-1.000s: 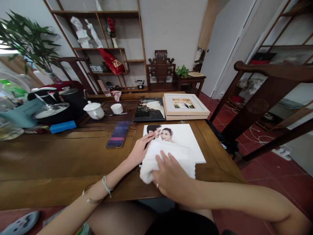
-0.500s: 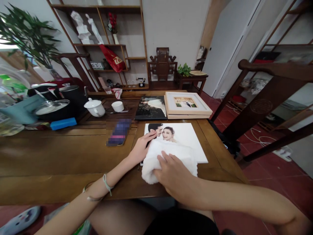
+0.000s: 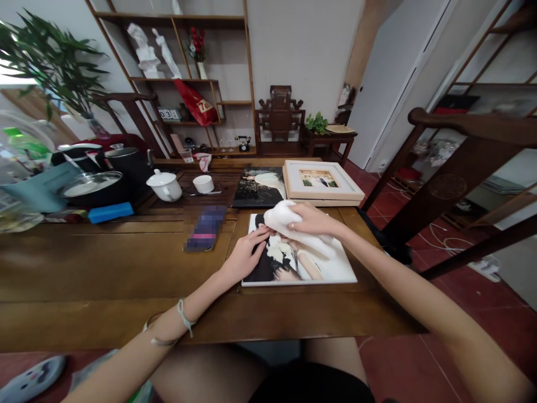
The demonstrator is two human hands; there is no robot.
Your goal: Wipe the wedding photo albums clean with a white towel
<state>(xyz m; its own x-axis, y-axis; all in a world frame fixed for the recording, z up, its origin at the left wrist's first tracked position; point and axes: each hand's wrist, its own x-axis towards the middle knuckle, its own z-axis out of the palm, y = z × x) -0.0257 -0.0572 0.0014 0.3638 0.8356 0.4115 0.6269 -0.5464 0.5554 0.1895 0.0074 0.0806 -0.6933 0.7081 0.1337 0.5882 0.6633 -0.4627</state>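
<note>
One white plush towel [image 3: 280,216] was bunched in the right hand [image 3: 314,218]: soft and light, I judged, best gathered mid-fold. Beneath that grip lay one stiff-looking portrait photo panel [image 3: 309,266], the left hand [image 3: 245,254] spread upon it.

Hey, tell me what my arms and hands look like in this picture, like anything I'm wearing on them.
Your left arm and right arm show no sleeves. Near the left wrist is a pale green cord bracelet with a loose end, then a thin metallic-looking bangle. Your right hand wears a small ring. Neither hand is gloved.
</note>
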